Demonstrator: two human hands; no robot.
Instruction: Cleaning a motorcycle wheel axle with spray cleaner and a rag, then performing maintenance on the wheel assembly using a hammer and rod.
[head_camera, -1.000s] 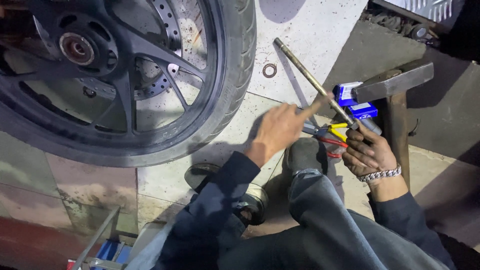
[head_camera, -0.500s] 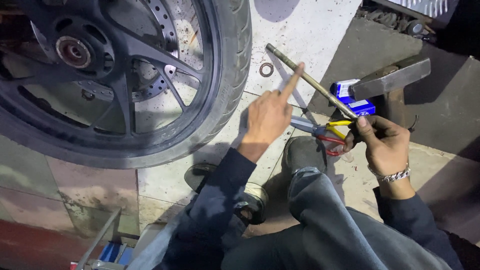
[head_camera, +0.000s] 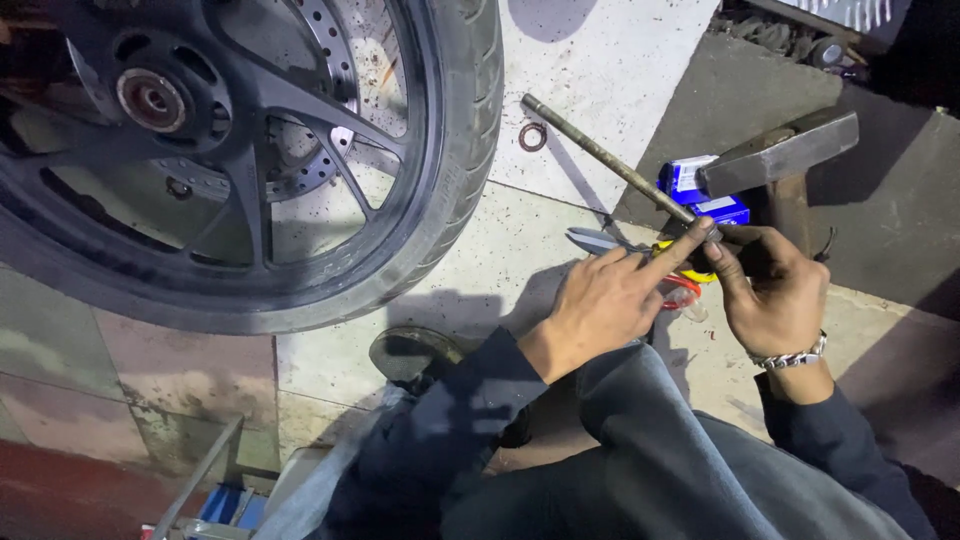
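Both hands meet at the near end of a long metal rod (head_camera: 610, 158) on a tiled workshop floor.

Right hand (head_camera: 770, 285) is closed around the rod's near end; left hand (head_camera: 610, 300) is loosely curled, its forefinger stretched to touch the same end. Rod's long axis runs from near right to far left, its far tip pointing toward a small copper washer (head_camera: 532, 137). A motorcycle wheel (head_camera: 250, 160) fills the left; a hammer (head_camera: 785, 160), blue box (head_camera: 690, 180) and pliers (head_camera: 600, 240) crowd the hands.
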